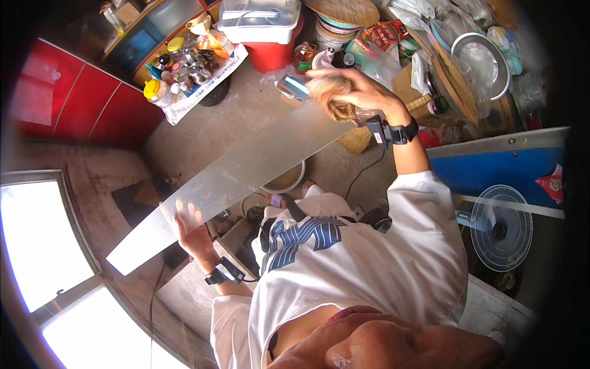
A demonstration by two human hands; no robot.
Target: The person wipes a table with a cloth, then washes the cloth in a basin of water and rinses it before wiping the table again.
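A long, translucent pane (249,161), glass or clear plastic, slants across the view from lower left to upper right. My left hand (189,230) supports it near its lower left end; the fingertips show through the sheet. At the upper right end my right hand (364,92) is closed on a crumpled brown cloth (334,92), which lies against the pane. Whether the right fingers also grip the pane's edge is hidden by the cloth. Both wrists wear black straps with small boxes.
Beneath the pane stands a round basin (295,177) on the floor. Jars and bottles crowd a stand (207,87) at upper left. A red bucket (272,53), bags and a metal basin (504,69) line the far side. An electric fan (501,228) is at right, windows (41,235) at left.
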